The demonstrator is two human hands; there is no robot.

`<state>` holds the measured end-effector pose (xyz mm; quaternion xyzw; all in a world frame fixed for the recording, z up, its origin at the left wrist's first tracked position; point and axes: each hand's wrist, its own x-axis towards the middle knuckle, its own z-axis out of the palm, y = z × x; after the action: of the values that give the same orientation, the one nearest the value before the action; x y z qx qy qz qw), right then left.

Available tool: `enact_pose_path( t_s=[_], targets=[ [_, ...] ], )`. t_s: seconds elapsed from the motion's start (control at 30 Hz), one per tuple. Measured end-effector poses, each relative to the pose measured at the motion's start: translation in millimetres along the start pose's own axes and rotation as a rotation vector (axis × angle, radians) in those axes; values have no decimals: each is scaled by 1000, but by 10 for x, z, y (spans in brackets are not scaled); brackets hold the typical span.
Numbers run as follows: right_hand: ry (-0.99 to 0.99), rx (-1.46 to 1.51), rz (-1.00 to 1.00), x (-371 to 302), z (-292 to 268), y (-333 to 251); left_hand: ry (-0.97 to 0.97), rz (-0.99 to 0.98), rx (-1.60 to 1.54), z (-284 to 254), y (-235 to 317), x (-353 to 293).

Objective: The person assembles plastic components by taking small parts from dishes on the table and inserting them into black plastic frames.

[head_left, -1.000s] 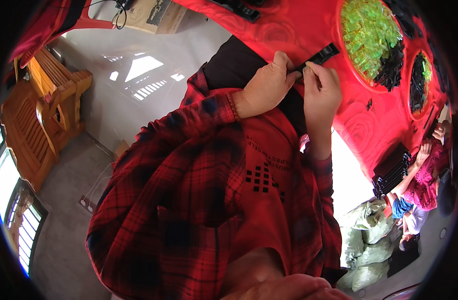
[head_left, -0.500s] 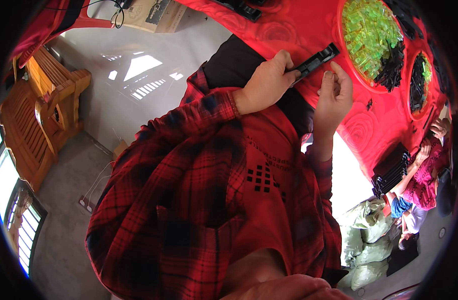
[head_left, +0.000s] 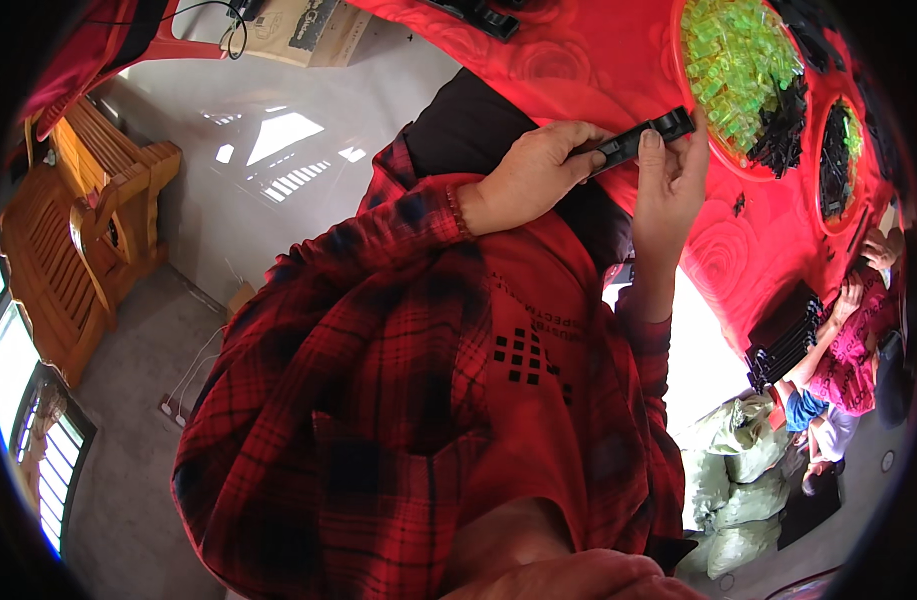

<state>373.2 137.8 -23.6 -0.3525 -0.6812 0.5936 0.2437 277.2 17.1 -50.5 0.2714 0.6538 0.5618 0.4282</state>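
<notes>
A long black plastic part (head_left: 624, 148) with a narrow channel is held between my two hands over the near edge of the red table. My left hand (head_left: 544, 170) grips its near left end between thumb and fingers. At the far right end, my right hand (head_left: 671, 180) has closed on it, the thumb pressed on top and the fingers behind. Beyond the right hand sits a round red tray (head_left: 677, 62) heaped with yellow-green translucent pieces (head_left: 734, 70) and small black pieces (head_left: 782, 135).
A second red tray (head_left: 821, 205) holds black and green pieces. More black parts (head_left: 479, 15) lie at the table's far edge. A stack of black strips (head_left: 789, 335) stands near another person's arms (head_left: 839, 310) at the right. Pale sacks (head_left: 749, 490) and a wooden bench (head_left: 54, 250) stand on the floor.
My right hand has moved up and closed on the far end of the black part, where its fingers were apart before. The part has turned and shifted slightly right and down.
</notes>
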Motion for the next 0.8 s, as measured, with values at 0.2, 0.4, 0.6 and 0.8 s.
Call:
enact_pose_path(
  t_s=[0.2,0.4,0.6,0.8],
  targets=[
    [19,-155,-111,-48,43,-56,-32,-136,-172,-11,47,-6],
    [59,-171,-183,-102,112,-118,16,-72,-152,-38,50,1],
    [80,-230,-155,-117,96,-142,-8,-41,-114,-47,17,24],
    [113,-203,-210,-157,165,-98,4,-97,-229,-54,45,42]
  ],
)
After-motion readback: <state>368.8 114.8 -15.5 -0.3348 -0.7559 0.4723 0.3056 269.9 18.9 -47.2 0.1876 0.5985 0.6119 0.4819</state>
